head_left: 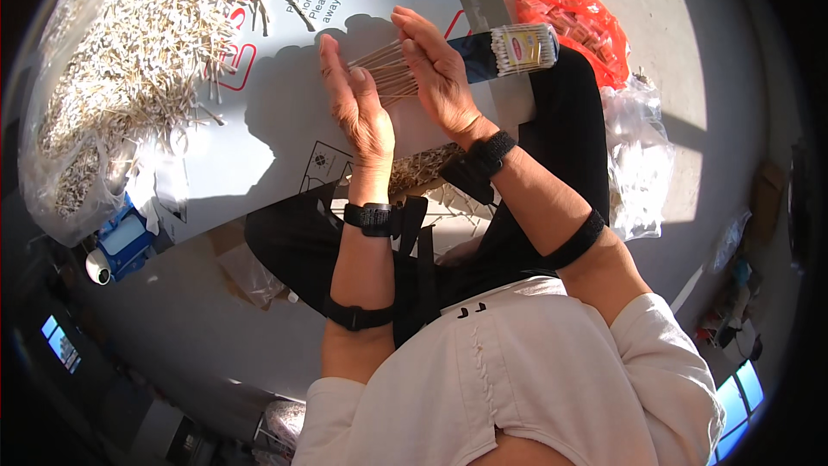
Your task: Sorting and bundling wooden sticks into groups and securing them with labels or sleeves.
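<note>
Just above the frame's centre, a bundle of cotton swabs [392, 69] lies between the two flat palms, its long axis running left to right. The left hand [358, 103] and right hand [440, 69] press toward each other, fingers straight. Thin wooden sticks, pale tips; the far ends seem hidden. A packed swab bundle [522, 47] lies just right.

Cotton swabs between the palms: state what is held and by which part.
A bundle of cotton swabs is pressed between the flat palms of the left hand and right hand, gripped along the wooden stems, with the far tips fanning out beyond the fingers.
</note>
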The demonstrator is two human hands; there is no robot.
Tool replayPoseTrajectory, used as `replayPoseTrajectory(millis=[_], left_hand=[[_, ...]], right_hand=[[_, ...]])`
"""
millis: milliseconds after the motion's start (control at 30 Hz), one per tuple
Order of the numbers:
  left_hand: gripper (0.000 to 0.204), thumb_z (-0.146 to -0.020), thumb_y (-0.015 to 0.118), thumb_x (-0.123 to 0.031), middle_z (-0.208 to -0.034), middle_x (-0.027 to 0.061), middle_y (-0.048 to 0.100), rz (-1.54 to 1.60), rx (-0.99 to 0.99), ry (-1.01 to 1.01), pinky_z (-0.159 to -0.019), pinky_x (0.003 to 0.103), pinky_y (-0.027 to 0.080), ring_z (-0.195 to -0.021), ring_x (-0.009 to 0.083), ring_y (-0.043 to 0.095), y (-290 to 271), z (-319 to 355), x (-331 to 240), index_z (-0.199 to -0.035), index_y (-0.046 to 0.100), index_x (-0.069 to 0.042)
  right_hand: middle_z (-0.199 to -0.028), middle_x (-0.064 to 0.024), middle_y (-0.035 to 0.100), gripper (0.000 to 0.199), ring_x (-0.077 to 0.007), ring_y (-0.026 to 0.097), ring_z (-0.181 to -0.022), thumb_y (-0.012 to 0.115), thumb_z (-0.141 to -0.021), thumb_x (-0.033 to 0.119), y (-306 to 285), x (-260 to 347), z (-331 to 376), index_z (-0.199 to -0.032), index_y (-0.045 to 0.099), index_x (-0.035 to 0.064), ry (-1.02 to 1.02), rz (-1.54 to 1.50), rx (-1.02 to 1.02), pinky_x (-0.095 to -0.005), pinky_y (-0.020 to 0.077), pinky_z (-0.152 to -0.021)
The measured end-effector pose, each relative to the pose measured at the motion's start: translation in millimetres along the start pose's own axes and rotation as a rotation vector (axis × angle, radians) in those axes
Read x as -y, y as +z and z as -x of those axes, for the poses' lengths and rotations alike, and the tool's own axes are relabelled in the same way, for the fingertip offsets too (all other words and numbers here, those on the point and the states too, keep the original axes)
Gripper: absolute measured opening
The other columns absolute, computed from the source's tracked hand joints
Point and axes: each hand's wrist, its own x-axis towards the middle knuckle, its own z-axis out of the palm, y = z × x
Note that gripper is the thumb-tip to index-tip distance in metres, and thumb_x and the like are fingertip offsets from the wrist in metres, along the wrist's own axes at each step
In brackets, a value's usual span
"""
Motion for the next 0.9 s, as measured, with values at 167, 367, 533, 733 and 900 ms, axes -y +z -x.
replayPoseTrajectory(millis=[167, 367, 533, 733, 900], left_hand=[[0.044, -0.097, 0.055, -0.016, -0.148, 0.0179, 0.041, 0.041, -0.034, 0.052, -0.115, 0.043, 0.029, -0.139, 0.0324, 0.037, -3.9, -6.9, 2.0, -0.137, 0.047, 0.001], [0.021, -0.072, 0.067, 0.002, -0.108, 0.0066, 0.059, -0.752, 0.084, 0.382, -0.096, 0.043, 0.041, -0.11, 0.0307, 0.051, -25.5, -22.6, -1.7, -0.091, 0.068, -0.006], [0.018, -0.07, 0.069, 0.001, -0.102, 0.0041, 0.058, -0.854, 0.186, 0.379, -0.093, 0.043, 0.04, -0.109, 0.0294, 0.05, -26.2, -28.7, -10.1, -0.086, 0.067, -0.007], [0.014, -0.074, 0.068, 0.0, -0.101, 0.002, 0.057, -0.815, 0.248, 0.369, -0.091, 0.043, 0.038, -0.107, 0.0272, 0.049, -27.9, -31.6, -11.3, -0.084, 0.061, -0.007], [0.014, -0.076, 0.068, -0.001, -0.101, -0.0007, 0.056, -0.823, 0.222, 0.359, -0.091, 0.042, 0.036, -0.108, 0.0256, 0.047, -32.7, -53.3, -11.2, -0.084, 0.059, -0.01]], right_hand=[[-0.131, -0.0161, 0.056, 0.024, -0.0216, 0.055, -0.12, 0.055, -0.097, 0.004, -11.6, -2.8, -6.0, -0.119, 0.06, -0.0013, 0.049, -0.044, -0.034, -0.0291, 0.0432, -0.099], [-0.114, -0.0103, 0.06, 0.01, -0.0205, 0.063, -0.098, 0.062, -0.085, -0.003, -30.0, 4.6, -10.7, -0.095, 0.066, -0.002, 0.07, 0.212, 0.096, -0.0297, 0.0518, -0.083], [-0.108, -0.0105, 0.06, 0.014, -0.027, 0.064, -0.094, 0.064, -0.079, -0.006, -29.7, 4.7, -10.0, -0.091, 0.065, -0.0012, -0.037, 0.381, 0.15, -0.0312, 0.0529, -0.081], [-0.108, -0.0101, 0.061, 0.013, -0.0256, 0.064, -0.095, 0.065, -0.079, -0.005, -30.9, 4.4, -8.3, -0.092, 0.065, -0.0013, -0.049, 0.365, 0.138, -0.0303, 0.0526, -0.082], [-0.12, -0.0074, 0.059, 0.021, -0.0132, 0.058, -0.108, 0.055, -0.093, -0.005, -33.7, 1.7, -14.1, -0.113, 0.063, -0.0028, 0.056, 0.122, 0.037, -0.0244, 0.0468, -0.096]])
